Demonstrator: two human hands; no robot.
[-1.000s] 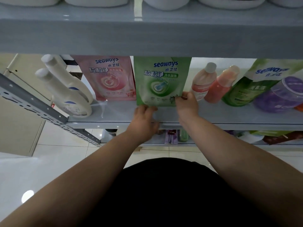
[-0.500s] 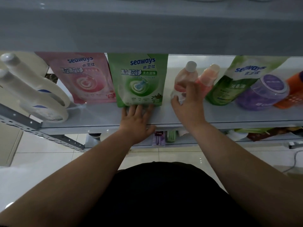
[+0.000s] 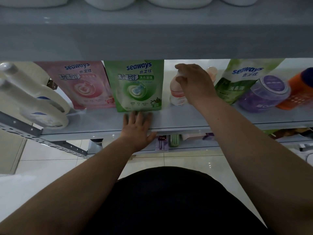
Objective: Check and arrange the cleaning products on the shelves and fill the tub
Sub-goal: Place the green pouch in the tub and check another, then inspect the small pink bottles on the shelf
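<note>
On the middle shelf (image 3: 177, 116) a green Seaways pouch (image 3: 138, 85) stands upright beside a pink Seaways pouch (image 3: 83, 83). My left hand (image 3: 137, 129) lies flat on the shelf, fingertips just below the green pouch's base. My right hand (image 3: 194, 83) curls over the top of a pale orange bottle (image 3: 177, 95). A second orange bottle (image 3: 212, 72) shows behind my right hand. Further right stand another green Seaways pouch (image 3: 237, 82), a purple jar (image 3: 264, 94) and an orange container (image 3: 299, 90).
Two white detergent jugs (image 3: 33, 100) lean at the shelf's left end. The upper shelf (image 3: 152, 34) overhangs, carrying white tubs (image 3: 177, 1). A lower shelf holds small packets (image 3: 162, 143). A grey perforated rack rail (image 3: 25, 133) juts at the left. Tiled floor lies below.
My right hand left the green pouch's corner and moved right and up onto the pale orange bottle's top. My left hand flattened on the shelf below the green pouch.
</note>
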